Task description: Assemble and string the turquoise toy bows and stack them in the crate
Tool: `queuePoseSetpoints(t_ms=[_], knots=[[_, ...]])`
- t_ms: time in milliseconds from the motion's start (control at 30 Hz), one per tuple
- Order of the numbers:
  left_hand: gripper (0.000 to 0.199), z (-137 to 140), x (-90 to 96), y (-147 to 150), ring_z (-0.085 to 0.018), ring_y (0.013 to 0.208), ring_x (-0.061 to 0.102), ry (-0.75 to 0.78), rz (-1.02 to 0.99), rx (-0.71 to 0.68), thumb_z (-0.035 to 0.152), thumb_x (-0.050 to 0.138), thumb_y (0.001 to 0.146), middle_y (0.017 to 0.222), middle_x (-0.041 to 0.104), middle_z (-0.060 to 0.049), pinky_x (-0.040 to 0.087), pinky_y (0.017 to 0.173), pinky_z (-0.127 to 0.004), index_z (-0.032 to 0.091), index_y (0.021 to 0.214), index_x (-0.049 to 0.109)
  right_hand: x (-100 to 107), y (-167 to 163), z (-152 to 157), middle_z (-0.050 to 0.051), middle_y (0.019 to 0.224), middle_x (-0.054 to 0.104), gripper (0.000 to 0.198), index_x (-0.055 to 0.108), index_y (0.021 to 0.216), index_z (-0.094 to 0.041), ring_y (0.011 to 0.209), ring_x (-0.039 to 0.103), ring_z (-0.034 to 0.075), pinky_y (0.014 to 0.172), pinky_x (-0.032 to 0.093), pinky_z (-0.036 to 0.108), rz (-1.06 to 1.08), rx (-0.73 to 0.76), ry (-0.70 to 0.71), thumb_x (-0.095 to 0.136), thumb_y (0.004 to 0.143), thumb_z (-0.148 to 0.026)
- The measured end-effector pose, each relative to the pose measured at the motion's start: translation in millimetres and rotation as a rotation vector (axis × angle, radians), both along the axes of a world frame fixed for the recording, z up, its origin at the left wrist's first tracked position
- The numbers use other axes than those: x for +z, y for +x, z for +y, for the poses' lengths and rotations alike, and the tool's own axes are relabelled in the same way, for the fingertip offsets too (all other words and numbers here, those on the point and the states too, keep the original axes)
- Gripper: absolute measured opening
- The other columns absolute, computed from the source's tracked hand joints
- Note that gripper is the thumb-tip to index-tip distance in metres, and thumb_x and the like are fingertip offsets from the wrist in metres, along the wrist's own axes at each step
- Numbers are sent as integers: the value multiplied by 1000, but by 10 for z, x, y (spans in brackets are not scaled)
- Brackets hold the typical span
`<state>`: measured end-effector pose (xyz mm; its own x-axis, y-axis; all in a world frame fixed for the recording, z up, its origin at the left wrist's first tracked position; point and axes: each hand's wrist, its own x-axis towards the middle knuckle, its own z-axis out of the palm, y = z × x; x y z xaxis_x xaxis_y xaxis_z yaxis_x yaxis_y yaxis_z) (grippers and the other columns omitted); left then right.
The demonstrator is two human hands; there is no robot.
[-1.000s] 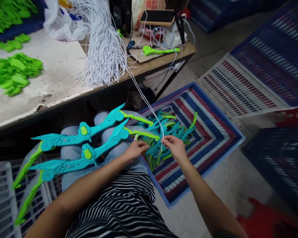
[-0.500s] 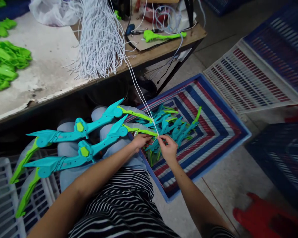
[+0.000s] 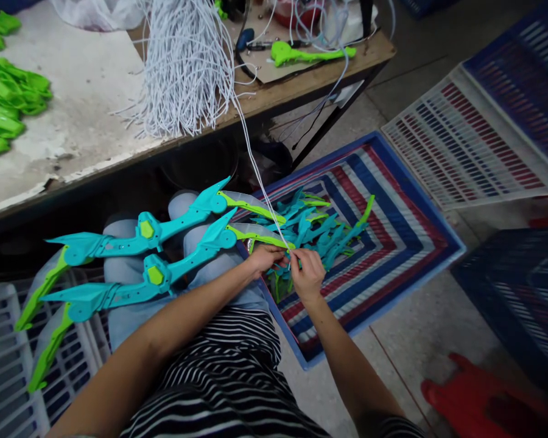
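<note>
Two toy bows, turquoise with lime-green tips, lie across my lap: a nearer toy bow [image 3: 189,264] and a farther toy bow [image 3: 176,228]. At the right tip of the nearer one, my left hand [image 3: 265,260] has its fingers closed around the green end. My right hand [image 3: 308,271] pinches a white cord [image 3: 257,167] at that same tip. The cord runs taut up to a thick bundle of white cords [image 3: 187,73] on the table. Fingers partly hide where cord and tip meet.
Several more bows [image 3: 322,228] lie in a blue-rimmed crate [image 3: 420,274] lined with striped sheeting. Green plastic parts [image 3: 9,97] and a lone green piece [image 3: 310,55] rest on the table [image 3: 91,91]. A red stool [image 3: 479,389] and a dark blue crate [image 3: 520,292] stand right.
The hands stay at the bow tip, the right fingers shifting slightly and curling more around the cord. The view has shifted a little, and the cord strands now run closer together.
</note>
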<state>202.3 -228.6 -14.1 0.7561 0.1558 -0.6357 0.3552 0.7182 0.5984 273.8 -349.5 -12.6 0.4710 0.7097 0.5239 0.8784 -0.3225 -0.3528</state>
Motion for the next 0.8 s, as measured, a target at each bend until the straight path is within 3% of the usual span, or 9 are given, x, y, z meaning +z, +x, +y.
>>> queuePoseSetpoints(t_ms=[167,333,467,533,633,733,800], knots=[[10,-4,9,19,-7,52,55,29,-27,11,12,63,79,58,61,0,39,51,-16,10,70,65,-14,-27,2,4,77,67,13,65,81,-21,75,61,18,70,48,32,138,-9,56,55,89,-23],[15,22,87,71,-6,48,52,91,9,-22,9,54,84,58,59,1,40,50,-17,10,70,61,-39,47,11,4,82,66,17,62,75,-21,78,61,19,66,49,32,519,-137,210,62,82,-36],[19,13,154,58,-8,45,51,194,72,-74,7,48,85,54,56,2,38,47,-19,13,68,55,-77,87,82,3,76,65,25,58,76,-19,58,56,14,52,46,27,934,-206,246,63,76,-44],[24,43,247,-92,-8,41,47,248,109,-100,6,45,85,49,52,3,35,44,-20,15,64,51,-75,83,108,0,65,61,26,58,75,-19,52,52,13,50,45,26,1002,-210,221,65,73,-44],[23,194,486,-656,-9,39,43,385,140,-129,12,45,85,45,49,4,32,44,-21,18,63,48,-44,75,92,-1,63,60,25,58,76,-19,54,53,13,51,45,26,975,-224,232,66,72,-43],[25,433,719,-1619,-11,45,45,695,257,-188,30,43,87,47,48,5,38,50,-23,20,65,49,-7,79,25,-1,61,59,25,58,76,-19,52,53,13,50,45,25,948,-233,234,66,72,-42],[33,559,783,-2357,-13,48,46,802,414,-203,47,40,85,50,50,5,40,50,-24,22,67,52,11,81,-18,-1,60,59,25,57,75,-19,51,52,13,48,44,25,939,-230,219,65,73,-43]])
